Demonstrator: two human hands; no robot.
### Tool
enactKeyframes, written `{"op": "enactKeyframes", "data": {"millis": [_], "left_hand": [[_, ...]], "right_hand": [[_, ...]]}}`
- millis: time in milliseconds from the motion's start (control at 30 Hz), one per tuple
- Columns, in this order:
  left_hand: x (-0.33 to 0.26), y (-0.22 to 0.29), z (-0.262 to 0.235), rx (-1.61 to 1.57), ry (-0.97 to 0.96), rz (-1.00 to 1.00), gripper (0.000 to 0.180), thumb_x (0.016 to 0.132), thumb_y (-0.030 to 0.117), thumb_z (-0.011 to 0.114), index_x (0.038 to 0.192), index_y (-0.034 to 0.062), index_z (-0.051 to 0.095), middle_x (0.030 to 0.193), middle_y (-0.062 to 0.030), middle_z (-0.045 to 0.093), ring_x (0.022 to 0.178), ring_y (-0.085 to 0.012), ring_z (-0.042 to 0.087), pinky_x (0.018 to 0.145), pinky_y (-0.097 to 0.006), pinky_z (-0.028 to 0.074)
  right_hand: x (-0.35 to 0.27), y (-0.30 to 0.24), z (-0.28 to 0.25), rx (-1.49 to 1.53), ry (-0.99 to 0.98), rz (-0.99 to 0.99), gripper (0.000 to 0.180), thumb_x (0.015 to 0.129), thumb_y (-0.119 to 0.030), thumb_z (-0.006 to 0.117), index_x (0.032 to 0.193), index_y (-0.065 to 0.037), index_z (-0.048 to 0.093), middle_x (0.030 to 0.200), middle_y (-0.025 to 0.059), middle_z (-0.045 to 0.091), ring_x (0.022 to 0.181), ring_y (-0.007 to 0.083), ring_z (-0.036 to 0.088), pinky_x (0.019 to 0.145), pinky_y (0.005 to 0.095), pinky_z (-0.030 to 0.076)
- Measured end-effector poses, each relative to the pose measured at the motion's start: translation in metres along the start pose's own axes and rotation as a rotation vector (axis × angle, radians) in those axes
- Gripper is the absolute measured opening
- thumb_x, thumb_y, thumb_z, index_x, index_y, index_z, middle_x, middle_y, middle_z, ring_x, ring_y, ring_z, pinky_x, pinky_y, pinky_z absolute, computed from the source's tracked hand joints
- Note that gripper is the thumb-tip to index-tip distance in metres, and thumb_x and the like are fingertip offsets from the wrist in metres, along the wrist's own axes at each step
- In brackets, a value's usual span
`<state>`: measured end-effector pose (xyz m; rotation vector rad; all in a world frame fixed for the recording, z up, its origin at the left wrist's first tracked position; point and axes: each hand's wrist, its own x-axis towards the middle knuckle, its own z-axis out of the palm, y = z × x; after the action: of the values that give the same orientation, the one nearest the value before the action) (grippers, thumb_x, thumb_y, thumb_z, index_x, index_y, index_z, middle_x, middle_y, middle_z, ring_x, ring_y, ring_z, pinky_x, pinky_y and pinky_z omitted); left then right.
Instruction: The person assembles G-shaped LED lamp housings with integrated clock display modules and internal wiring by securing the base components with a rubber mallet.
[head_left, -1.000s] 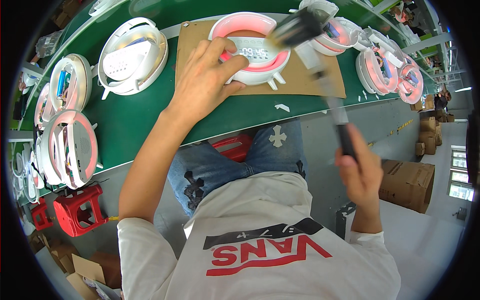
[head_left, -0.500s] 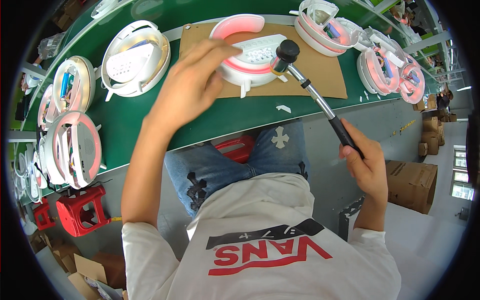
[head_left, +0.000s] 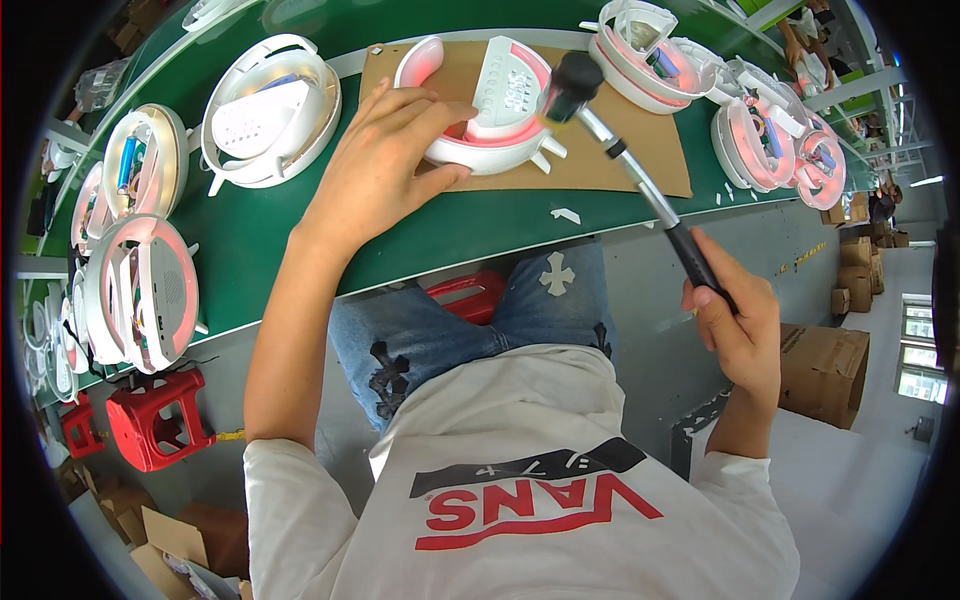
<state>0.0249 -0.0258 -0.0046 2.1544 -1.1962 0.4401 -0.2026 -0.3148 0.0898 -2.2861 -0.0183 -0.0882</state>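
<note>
My left hand (head_left: 375,168) is closed on the left rim of a white and pink ring-shaped device (head_left: 500,155), fingers over the ring and thumb at its lower edge. A white panel with buttons (head_left: 503,88) sits inside the ring, and small feet stick out at the lower right. The device rests on a brown cardboard sheet (head_left: 650,155). With my right hand (head_left: 740,325) I grip the black handle of a mallet (head_left: 640,182) with a metal shaft. Its black head, slightly blurred, hangs just right of the device; whether they touch I cannot tell.
Similar ring devices stand on the green table (head_left: 270,225): a round white one (head_left: 265,120) and several more at left, others (head_left: 655,60) at right. White scraps (head_left: 566,215) lie near the front edge. Red stools (head_left: 155,420) and a cardboard box (head_left: 825,375) stand on the floor.
The device has turned counterclockwise on the cardboard, so its panel now stands more upright and its feet point lower right. My left hand has closed round its rim. The mallet head has risen slightly.
</note>
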Motion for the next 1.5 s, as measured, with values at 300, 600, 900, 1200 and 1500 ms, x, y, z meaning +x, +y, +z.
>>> {"op": "enactKeyframes", "data": {"millis": [300,600,900,1200,1500], "left_hand": [[0.002,0.001,-0.003,-0.090,-0.064,-0.090,0.036,0.073,0.014,0.085,0.103,0.0053,0.068,0.101,-0.0101,0.069,0.110,-0.0325,0.060,0.103,-0.046,0.044],[0.001,0.011,0.004,0.089,-0.109,0.001,0.034,0.072,0.012,0.083,0.104,0.0061,0.073,0.106,-0.0089,0.070,0.113,-0.0297,0.060,0.115,-0.047,0.040],[-0.003,-0.014,-0.017,0.176,-0.078,-0.002,0.046,0.068,0.014,0.085,0.111,0.0101,0.071,0.121,-0.0072,0.065,0.129,-0.0322,0.053,0.118,-0.055,0.034],[-0.003,0.002,-0.001,0.088,-0.062,0.037,0.039,0.067,0.016,0.086,0.103,0.0096,0.074,0.105,-0.0044,0.064,0.116,-0.0284,0.056,0.118,-0.057,0.034],[0.001,0.006,0.002,0.068,-0.154,0.036,0.037,0.072,0.022,0.084,0.106,0.0110,0.074,0.105,-0.0026,0.065,0.113,-0.0247,0.058,0.120,-0.055,0.034]], "right_hand": [[-0.007,0.001,0.028,-0.050,0.103,-0.154,0.046,0.097,-0.008,0.061,0.140,0.008,0.054,0.079,0.0102,0.064,0.058,0.0168,0.056,0.058,0.0294,0.046],[-0.004,0.003,0.025,-0.026,-0.042,-0.020,0.046,0.095,-0.005,0.062,0.139,0.006,0.055,0.074,0.0123,0.060,0.061,0.0228,0.057,0.061,0.0322,0.045],[-0.007,0.005,0.004,0.086,-0.054,0.109,0.046,0.098,-0.008,0.061,0.142,0.004,0.055,0.073,0.0044,0.060,0.054,0.0104,0.048,0.053,0.0261,0.039],[-0.014,-0.012,0.008,0.119,0.296,-0.223,0.052,0.102,-0.018,0.058,0.144,0.010,0.049,0.076,0.0089,0.064,0.049,0.0043,0.045,0.048,0.0210,0.037],[-0.015,-0.006,0.032,-0.020,-0.019,0.025,0.046,0.095,-0.005,0.063,0.139,0.006,0.056,0.076,0.0135,0.062,0.063,0.0235,0.058,0.064,0.0306,0.047]]}}
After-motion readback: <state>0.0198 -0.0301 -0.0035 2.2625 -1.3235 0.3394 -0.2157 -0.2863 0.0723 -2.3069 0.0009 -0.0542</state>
